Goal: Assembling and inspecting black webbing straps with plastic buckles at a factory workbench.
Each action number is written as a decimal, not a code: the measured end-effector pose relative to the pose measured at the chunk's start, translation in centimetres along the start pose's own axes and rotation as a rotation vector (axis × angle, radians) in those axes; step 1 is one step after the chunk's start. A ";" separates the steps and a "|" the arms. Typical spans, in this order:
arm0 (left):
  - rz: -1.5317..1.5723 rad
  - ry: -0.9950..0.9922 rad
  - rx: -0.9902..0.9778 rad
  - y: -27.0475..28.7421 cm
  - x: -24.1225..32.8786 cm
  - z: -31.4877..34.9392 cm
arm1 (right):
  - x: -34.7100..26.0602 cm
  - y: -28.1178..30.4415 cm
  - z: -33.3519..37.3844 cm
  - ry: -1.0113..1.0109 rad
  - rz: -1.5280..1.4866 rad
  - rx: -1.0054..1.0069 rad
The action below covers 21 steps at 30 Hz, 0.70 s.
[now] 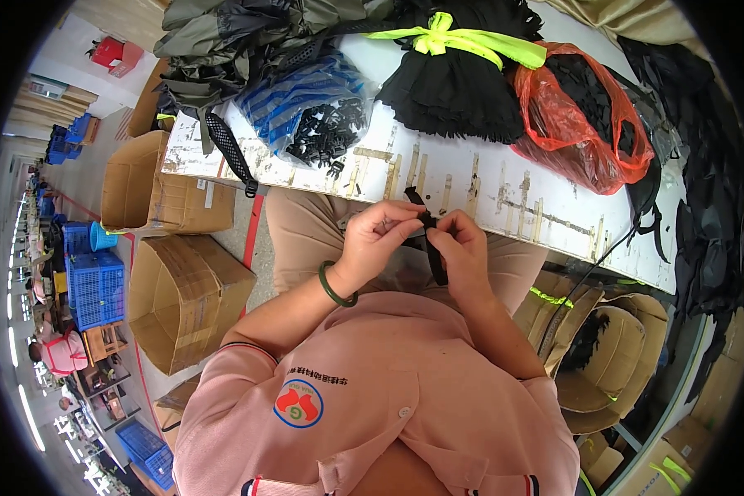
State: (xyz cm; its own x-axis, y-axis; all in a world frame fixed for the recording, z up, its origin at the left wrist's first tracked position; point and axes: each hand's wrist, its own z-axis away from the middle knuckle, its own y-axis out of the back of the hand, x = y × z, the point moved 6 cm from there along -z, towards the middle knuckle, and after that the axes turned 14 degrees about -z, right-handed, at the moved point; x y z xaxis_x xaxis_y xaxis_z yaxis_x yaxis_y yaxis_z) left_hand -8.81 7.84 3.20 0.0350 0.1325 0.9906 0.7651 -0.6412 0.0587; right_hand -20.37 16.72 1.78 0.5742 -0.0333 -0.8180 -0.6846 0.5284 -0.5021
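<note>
Just off the table's near edge, both of my hands are closed on a short black strap (436, 263). My left hand (376, 236), with a green bangle at its wrist, pinches a small dark piece near the strap's upper part. That piece looks like a buckle, but the fingertips partly cover it. My right hand (461, 241) grips the strap from the other side, thumb and fingers pressed together. One strap end sticks up toward the table, and the other hangs down between the hands. Farther off lies a clear bag of black plastic buckles (326, 132).
On the worn white table (463, 178) lie a bundle of black straps (446, 99) tied in yellow-green cloth, a red plastic bag (583, 157) and dark fabric (215, 50). Cardboard boxes (186, 302) stand on the left, another box (624, 347) at the right. People work far left.
</note>
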 end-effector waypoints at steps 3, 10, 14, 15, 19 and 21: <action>-0.098 -0.090 -0.029 -0.2 0.1 0.3 | 0.5 -0.1 -0.1 0.002 0.004 -0.021; -0.371 -0.289 -0.073 -0.2 0.3 0.3 | 0.5 0.1 0.4 -0.074 -0.007 -0.013; 0.020 0.014 0.015 0.2 -1.2 0.3 | 0.1 0.1 0.1 0.047 0.007 0.010; -0.037 0.013 0.006 0.2 -1.1 0.4 | 0.2 0.1 0.0 0.047 0.015 0.018; -0.088 -0.053 -0.007 -0.2 -0.4 0.5 | 0.7 0.2 -0.2 0.039 0.027 0.010; -0.239 -0.149 -0.006 -0.1 -0.4 0.4 | 0.7 0.1 -0.1 0.022 0.024 -0.007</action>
State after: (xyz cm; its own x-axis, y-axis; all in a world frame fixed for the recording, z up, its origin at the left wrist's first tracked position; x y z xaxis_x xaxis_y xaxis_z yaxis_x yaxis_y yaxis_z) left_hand -8.60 8.17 2.72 -0.0518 0.3897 0.9195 0.7593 -0.5826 0.2898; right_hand -20.03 16.68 1.13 0.5478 -0.0393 -0.8357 -0.7012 0.5233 -0.4843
